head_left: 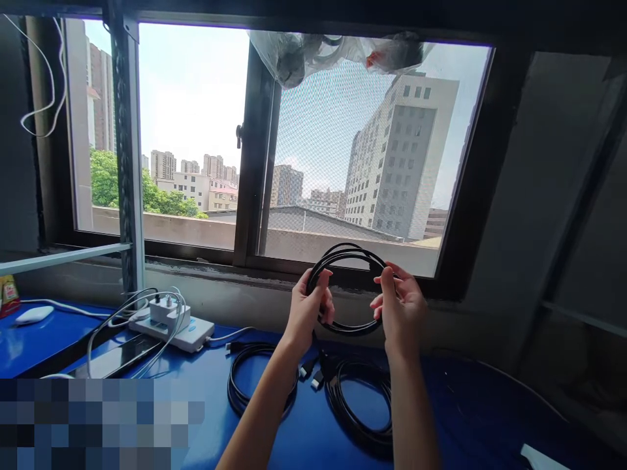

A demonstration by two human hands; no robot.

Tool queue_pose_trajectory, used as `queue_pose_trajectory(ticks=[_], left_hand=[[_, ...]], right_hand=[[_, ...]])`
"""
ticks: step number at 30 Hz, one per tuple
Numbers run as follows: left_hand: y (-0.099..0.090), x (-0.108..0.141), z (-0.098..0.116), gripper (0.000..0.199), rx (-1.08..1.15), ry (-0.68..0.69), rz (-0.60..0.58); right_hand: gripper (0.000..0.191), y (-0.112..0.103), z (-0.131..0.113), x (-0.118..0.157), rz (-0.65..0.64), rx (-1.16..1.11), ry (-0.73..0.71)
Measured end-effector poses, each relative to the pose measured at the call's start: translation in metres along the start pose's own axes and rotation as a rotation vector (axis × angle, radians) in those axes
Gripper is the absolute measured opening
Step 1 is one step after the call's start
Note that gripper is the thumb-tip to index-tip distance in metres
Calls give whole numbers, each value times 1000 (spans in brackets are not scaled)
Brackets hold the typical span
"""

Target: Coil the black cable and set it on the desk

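Observation:
A black cable coiled in a loop (353, 329) is held up above the blue table, in front of the window sill. My left hand (313, 297) grips the coil's left side, thumb pressed over the strands. On the coil's right side, my right hand (400, 297) is closed with its thumb up along the strands. Below them lie two more black coils: one coiled cable (235, 385) by my left forearm, another coiled cable (343, 405) between my forearms. Cable plugs (317, 380) with light metal ends show beside the right-hand coil.
A white power strip (191, 334) with an adapter and looped white cords sits at the left. Behind it rises a metal shelf post (128, 150). A white mouse (34, 315) lies far left. Plastic bags (298, 55) hang at the window's top. The lower left is pixelated.

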State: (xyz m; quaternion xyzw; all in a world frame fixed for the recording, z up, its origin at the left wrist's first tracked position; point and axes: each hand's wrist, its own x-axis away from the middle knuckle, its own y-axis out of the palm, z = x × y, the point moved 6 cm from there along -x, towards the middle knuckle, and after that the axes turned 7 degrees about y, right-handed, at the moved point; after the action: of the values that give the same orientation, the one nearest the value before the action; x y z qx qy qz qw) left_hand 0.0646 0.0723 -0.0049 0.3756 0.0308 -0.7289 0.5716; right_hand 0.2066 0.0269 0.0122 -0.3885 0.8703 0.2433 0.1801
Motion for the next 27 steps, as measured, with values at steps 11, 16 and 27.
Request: queue_pose_trajectory(ticks=[11, 16, 27], left_hand=[[-15, 8, 53, 22, -342, 384, 37], [-14, 18, 70, 22, -349, 484, 160], [-39, 17, 76, 19, -143, 497, 437]], right_hand=[[61, 13, 2, 5, -61, 286, -296], [43, 17, -5, 10, 6, 392, -296], [45, 21, -21, 25, -97, 416, -64]])
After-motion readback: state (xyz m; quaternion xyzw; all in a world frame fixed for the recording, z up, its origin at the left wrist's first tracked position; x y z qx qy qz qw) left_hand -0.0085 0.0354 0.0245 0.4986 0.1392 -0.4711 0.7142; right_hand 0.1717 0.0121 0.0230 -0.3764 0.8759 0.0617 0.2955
